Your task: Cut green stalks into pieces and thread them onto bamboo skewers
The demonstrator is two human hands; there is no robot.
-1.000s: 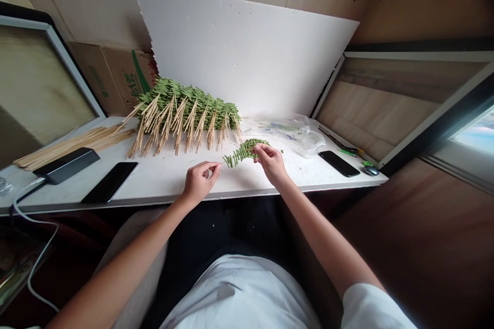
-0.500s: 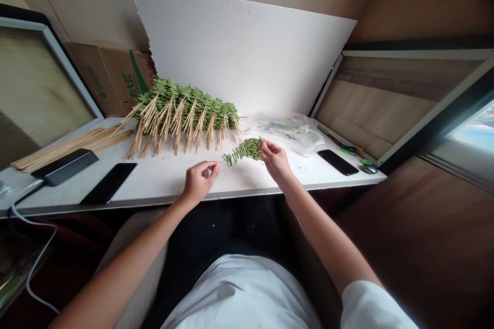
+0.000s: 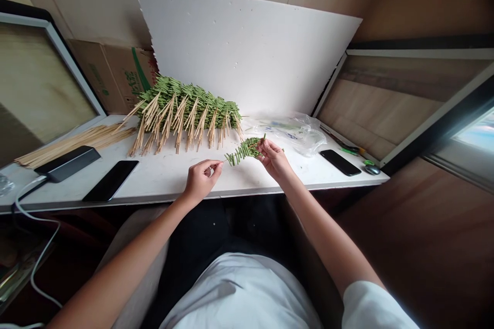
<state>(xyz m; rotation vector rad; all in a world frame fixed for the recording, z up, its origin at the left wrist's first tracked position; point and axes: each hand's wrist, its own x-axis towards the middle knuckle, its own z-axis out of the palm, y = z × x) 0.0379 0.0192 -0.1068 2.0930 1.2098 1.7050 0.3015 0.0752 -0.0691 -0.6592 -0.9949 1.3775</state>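
My left hand (image 3: pixel 203 180) is closed in a pinch on the near end of a thin bamboo skewer. Short cut green bean pieces sit crosswise in a row along that skewer (image 3: pixel 240 154), just right of my left fingertips. At its far side my right hand (image 3: pixel 275 159) pinches a green bean piece (image 3: pixel 264 136), which sticks up above the fingers. A small heap of loose bean pieces (image 3: pixel 252 143) lies behind, partly hidden by my right hand. Farther back is a long stack of filled skewers (image 3: pixel 185 93), their bare stick ends fanning toward me.
Bare bamboo sticks (image 3: pixel 73 144) lie at the left, near a black box-shaped device (image 3: pixel 67 163) with a white cable and a phone (image 3: pixel 111 181). A clear plastic bag (image 3: pixel 304 136), another phone (image 3: pixel 340 162) and a mouse (image 3: pixel 372 169) are on the right. A white foam board (image 3: pixel 247 46) stands behind.
My right hand has turned slightly, and the bean piece in its fingers now points upward. My left hand has stayed almost in place on the skewer. The view has shifted a little.
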